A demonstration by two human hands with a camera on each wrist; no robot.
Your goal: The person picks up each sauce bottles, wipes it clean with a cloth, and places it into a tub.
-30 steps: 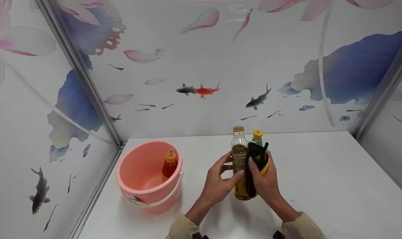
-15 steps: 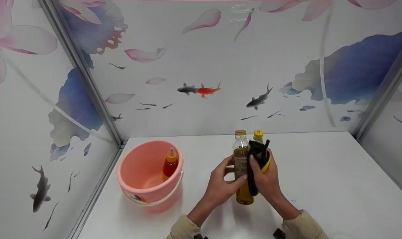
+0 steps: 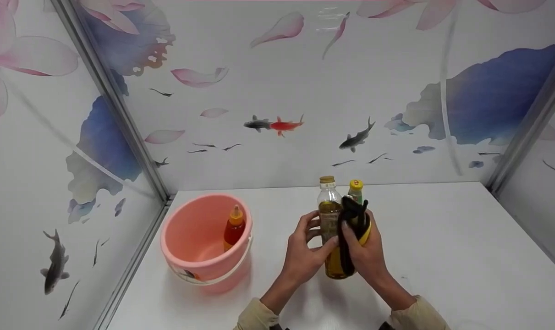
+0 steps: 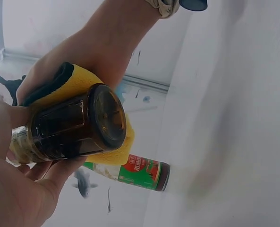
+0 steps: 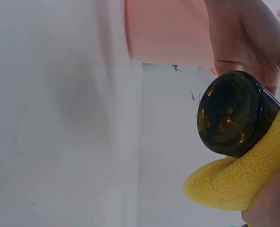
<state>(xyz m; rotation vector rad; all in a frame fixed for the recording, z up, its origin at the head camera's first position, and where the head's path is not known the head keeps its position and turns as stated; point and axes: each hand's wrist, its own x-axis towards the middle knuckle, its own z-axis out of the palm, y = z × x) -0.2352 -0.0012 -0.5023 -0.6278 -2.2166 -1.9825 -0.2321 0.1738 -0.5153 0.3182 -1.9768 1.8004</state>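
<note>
My left hand [image 3: 302, 254] grips a clear bottle of golden-brown oil [image 3: 328, 220] with a gold cap, held slightly tilted above the white table. In my right hand [image 3: 370, 250] is a cloth [image 3: 348, 229], black on one side and yellow on the other, pressed against the bottle's right side. The left wrist view shows the bottle's base [image 4: 109, 116] off the table and the cloth's yellow side [image 4: 80, 82] around it. Behind the hands stands a smaller bottle [image 3: 355, 190] with a yellow cap and a green-and-red label [image 4: 142, 171], partly hidden by the cloth.
A pink bucket [image 3: 178, 254] with a white handle stands on the table [image 3: 447, 256] to the left. Inside it is a red-brown squeeze bottle [image 3: 234, 231] with a yellow nozzle top. Printed white panels [image 3: 277, 160] enclose the back and sides.
The oil bottle dips toward me, then shifts slightly up and left with a small tilt. My right hand and the cloth move slightly along its side. The bucket stays put.
</note>
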